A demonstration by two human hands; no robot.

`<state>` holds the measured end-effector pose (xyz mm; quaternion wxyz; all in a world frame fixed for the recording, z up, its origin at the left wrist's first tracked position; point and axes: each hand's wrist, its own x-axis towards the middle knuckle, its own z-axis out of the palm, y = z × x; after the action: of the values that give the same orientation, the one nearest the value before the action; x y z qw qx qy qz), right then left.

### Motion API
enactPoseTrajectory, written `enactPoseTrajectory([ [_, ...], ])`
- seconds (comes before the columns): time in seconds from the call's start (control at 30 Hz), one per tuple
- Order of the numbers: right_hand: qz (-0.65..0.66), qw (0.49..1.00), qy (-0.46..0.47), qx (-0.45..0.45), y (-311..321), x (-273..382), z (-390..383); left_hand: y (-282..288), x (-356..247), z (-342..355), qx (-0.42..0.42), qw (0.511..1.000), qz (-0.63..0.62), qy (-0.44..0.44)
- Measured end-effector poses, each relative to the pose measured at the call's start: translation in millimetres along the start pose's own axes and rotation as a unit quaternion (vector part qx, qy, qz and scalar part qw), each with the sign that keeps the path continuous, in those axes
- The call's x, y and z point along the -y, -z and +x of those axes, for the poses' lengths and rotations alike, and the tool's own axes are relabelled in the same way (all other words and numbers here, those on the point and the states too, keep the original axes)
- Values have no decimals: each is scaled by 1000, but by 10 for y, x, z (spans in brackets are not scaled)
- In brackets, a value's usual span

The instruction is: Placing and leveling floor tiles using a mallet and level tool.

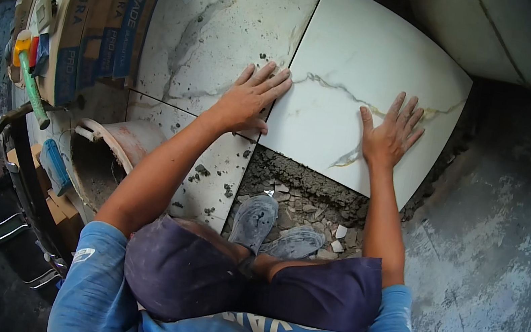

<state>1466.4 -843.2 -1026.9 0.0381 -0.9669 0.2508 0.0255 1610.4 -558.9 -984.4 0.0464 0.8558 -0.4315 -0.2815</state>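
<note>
A large white floor tile (pixel 341 61) with grey and tan marble veins lies on a bed of wet grey mortar (pixel 310 182). My left hand (pixel 251 99) rests with fingers spread across the seam between this tile and the neighbouring, dirtier marbled tile (pixel 212 16). On the right part of the white tile, my right hand (pixel 392 133) lies flat, its fingers apart. Neither hand holds anything. Mortar shows along the tile's near edge and its right edge. Crumbs of mortar are scattered over the tiles to the left.
Stacked cardboard tile boxes (pixel 107 14) stand at the left, with a green-handled mallet (pixel 28 75) beside them. A dirty bucket (pixel 106 143) lies tipped near my left arm. Broken rubble (pixel 338 227) surrounds my shoes (pixel 254 219). Rough grey floor (pixel 492 245) extends at right.
</note>
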Motion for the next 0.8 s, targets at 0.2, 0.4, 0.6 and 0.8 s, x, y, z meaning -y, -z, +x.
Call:
enactPoseTrajectory([
  [0.2,65,990,12,-126,463,-71,29,139,45,-172,25,999,1,21],
  [0.4,30,1000,-5,-5,111,-241,-397,47,-88,-51,17,1000,7,13],
  [0.6,86,992,-5,-94,385,-270,-460,30,-58,-172,46,998,25,39],
  [0.8,35,998,-47,3,194,-346,-619,104,-146,-72,26,999,15,26],
])
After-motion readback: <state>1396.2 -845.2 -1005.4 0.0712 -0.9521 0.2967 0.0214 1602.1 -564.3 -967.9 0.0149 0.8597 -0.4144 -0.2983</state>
